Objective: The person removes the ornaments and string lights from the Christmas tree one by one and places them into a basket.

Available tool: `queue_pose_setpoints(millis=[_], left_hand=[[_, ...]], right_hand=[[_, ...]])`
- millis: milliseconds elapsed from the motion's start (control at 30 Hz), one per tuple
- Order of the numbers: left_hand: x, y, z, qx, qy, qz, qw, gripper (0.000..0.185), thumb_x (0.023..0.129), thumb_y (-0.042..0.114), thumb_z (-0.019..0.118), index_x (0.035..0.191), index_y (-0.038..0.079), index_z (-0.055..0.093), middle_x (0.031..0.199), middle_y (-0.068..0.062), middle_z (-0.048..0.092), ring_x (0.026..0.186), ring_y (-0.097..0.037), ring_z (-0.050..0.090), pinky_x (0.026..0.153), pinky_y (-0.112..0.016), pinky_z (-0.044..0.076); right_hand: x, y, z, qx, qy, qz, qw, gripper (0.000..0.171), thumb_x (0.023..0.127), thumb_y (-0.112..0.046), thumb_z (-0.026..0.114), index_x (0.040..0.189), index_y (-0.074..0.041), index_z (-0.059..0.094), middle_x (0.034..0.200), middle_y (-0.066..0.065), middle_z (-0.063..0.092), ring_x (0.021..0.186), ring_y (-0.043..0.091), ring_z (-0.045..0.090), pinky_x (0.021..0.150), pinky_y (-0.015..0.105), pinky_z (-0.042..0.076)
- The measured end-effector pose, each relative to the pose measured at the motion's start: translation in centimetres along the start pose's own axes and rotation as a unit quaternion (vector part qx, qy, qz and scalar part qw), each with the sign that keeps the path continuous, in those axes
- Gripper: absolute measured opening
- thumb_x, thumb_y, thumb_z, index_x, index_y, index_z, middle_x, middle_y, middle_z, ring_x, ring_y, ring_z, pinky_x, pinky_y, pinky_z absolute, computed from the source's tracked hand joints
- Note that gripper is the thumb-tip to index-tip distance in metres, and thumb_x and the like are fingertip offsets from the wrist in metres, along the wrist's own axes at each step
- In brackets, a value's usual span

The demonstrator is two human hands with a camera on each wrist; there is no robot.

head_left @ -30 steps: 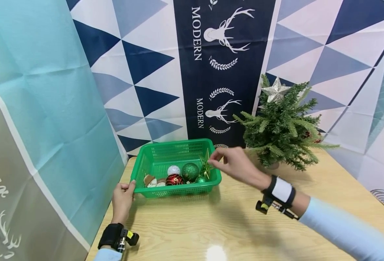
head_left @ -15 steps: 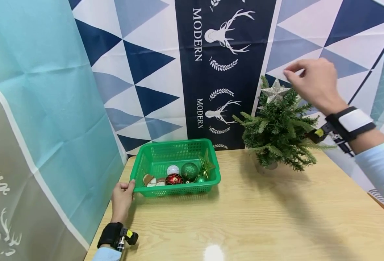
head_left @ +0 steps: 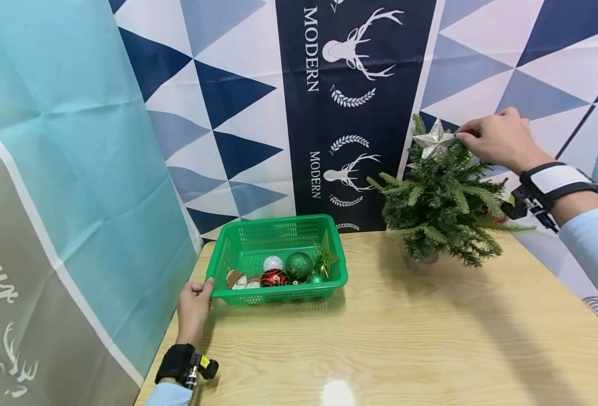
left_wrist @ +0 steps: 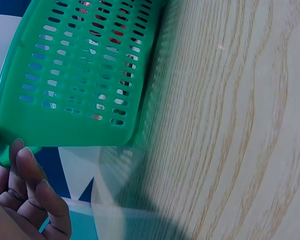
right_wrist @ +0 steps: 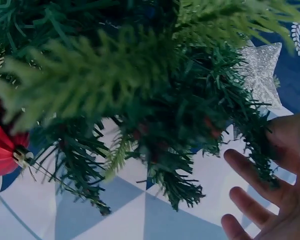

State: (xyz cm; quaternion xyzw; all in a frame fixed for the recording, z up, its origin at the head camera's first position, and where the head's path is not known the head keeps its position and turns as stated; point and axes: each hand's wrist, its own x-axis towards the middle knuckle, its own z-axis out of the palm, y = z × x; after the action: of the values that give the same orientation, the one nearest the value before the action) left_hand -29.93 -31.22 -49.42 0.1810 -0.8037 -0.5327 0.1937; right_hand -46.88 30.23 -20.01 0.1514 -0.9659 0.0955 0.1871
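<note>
My left hand grips the near left corner of a green plastic basket, with fingertips at its rim. In the basket lie a glittery green ball, a red ball with gold lines, a white ball, a gold-green star and a brown-and-white ornament. My right hand is at the top of a small Christmas tree, thumb and forefinger pinching the right tip of a silver glitter star. Branches partly hide this contact in the right wrist view.
A red ornament hangs on the tree's right side. The wooden table carries basket and tree. A patterned cloth stands behind, and a blue and grey curtain runs along the left.
My right hand went from beside the basket's star up above the tree, then down to the silver star's right tip. My left hand stays on the basket corner.
</note>
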Motion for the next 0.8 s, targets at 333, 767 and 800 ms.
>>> queue_pose_setpoints(millis=[333,767,800], left_hand=[[0.1,0.0,0.1,-0.008,0.002,-0.004,1.0000,0.036,0.105,0.037,0.061,0.096,0.003,0.050,0.077,-0.007,0.054,0.066,-0.029,0.061,0.058,-0.031,0.047],[0.0,0.0,0.3,-0.006,-0.002,0.001,1.0000,0.036,0.106,0.037,0.060,0.097,0.004,0.049,0.078,-0.007,0.054,0.064,-0.024,0.058,0.059,-0.032,0.048],[0.1,0.0,0.2,-0.006,-0.001,0.002,1.0000,0.036,0.106,0.037,0.060,0.097,0.004,0.049,0.078,-0.007,0.054,0.064,-0.024,0.058,0.059,-0.032,0.048]], right_hand=[[0.6,-0.3,0.6,0.011,0.004,0.013,1.000,0.043,0.100,-0.018,0.044,0.131,0.001,0.066,0.072,0.020,0.065,0.100,0.051,0.046,0.074,0.059,0.026],[1.2,-0.3,1.4,0.028,0.041,0.017,0.999,0.043,0.106,-0.028,0.046,0.124,0.004,0.070,0.116,0.036,0.065,0.100,0.058,0.047,0.085,0.077,0.023],[1.2,-0.2,1.3,0.030,0.045,0.015,0.998,0.042,0.107,-0.028,0.048,0.123,0.004,0.070,0.117,0.036,0.064,0.098,0.056,0.049,0.086,0.078,0.024]])
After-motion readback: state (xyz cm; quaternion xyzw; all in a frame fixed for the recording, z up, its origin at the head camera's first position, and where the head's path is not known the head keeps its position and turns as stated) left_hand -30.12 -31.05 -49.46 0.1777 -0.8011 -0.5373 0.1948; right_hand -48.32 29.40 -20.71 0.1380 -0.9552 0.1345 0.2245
